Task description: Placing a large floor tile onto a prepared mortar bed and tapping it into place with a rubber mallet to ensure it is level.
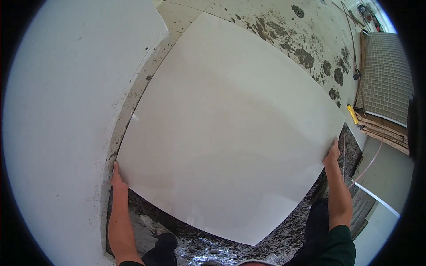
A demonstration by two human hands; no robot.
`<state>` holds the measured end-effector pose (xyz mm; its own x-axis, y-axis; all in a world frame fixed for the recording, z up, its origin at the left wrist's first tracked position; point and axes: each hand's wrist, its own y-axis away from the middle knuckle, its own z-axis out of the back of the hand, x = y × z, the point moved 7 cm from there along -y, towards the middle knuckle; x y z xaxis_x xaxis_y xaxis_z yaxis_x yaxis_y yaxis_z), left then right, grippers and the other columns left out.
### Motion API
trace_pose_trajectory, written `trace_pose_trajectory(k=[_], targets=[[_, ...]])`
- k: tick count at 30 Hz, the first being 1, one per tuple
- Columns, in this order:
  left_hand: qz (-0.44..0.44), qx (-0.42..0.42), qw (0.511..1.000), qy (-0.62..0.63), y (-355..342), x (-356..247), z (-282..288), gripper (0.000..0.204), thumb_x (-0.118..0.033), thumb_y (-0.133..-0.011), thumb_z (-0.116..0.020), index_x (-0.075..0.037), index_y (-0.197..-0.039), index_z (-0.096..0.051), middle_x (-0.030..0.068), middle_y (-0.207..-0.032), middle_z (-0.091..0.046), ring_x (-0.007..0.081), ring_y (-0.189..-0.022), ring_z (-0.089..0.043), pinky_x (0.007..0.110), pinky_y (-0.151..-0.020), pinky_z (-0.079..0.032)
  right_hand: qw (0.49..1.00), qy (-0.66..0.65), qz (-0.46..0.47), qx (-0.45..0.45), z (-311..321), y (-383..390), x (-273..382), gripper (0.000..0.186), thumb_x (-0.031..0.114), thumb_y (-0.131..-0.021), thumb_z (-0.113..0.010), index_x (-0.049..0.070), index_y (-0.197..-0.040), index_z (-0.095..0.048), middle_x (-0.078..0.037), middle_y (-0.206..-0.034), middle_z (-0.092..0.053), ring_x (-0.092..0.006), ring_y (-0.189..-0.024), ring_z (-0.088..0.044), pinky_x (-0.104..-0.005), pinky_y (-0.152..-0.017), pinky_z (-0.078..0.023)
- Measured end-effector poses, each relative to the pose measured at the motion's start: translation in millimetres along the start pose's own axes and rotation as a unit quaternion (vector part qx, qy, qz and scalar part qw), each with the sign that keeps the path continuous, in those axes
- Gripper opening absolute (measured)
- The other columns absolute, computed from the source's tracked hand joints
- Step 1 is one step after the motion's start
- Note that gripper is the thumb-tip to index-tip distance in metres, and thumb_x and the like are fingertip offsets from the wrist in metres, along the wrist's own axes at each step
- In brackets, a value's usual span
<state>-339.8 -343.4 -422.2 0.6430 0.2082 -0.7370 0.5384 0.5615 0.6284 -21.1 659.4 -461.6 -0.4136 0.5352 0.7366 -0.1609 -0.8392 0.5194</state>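
A large, glossy, cream-coloured floor tile fills the middle of the view. My left hand grips its left edge close to the white wall, the thumb or a finger lying along the side. Across from it, my right hand holds the right edge near the corner. Both hands have their fingers partly hidden under the tile. Dark, wet-looking mortar shows below the near edges of the tile, and I cannot tell whether the tile touches it.
The white wall runs along the left side. Mortar clumps dot the pale floor beyond the tile. At right stand a stack of tiles with a gridded face, a yellow-handled item and a thin cord.
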Motion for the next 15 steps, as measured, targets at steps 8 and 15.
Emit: trace_pose_trajectory(k=[8, 15], targets=[[0.019, -0.005, 1.0, -0.019, 2, 4, -4, 0.086, -0.043, -0.079, -0.09, 0.002, -0.143, -0.055, 0.014, -0.149, -0.055, 0.0307, -0.133, -0.053, 0.05, -0.112, -0.043, 1.0, 0.01, 0.002, 0.007, -2, -2, 4, 0.069, 0.053, -0.095, -0.071, -0.004, -0.133, -0.062, -0.014, -0.13, -0.067, -0.0289, -0.109, -0.066, -0.0426, -0.094, -0.053], [0.005, -0.043, 0.998, -0.036, 7, 2, -1, 0.088, -0.044, -0.08, -0.09, 0.003, -0.144, -0.054, 0.0138, -0.148, -0.054, 0.0306, -0.133, -0.053, 0.049, -0.112, -0.043, 1.0, 0.023, 0.006, 0.01, -3, -1, 3, 0.069, 0.051, -0.094, -0.072, -0.006, -0.132, -0.062, -0.015, -0.129, -0.067, -0.0299, -0.107, -0.067, -0.0445, -0.094, -0.053]])
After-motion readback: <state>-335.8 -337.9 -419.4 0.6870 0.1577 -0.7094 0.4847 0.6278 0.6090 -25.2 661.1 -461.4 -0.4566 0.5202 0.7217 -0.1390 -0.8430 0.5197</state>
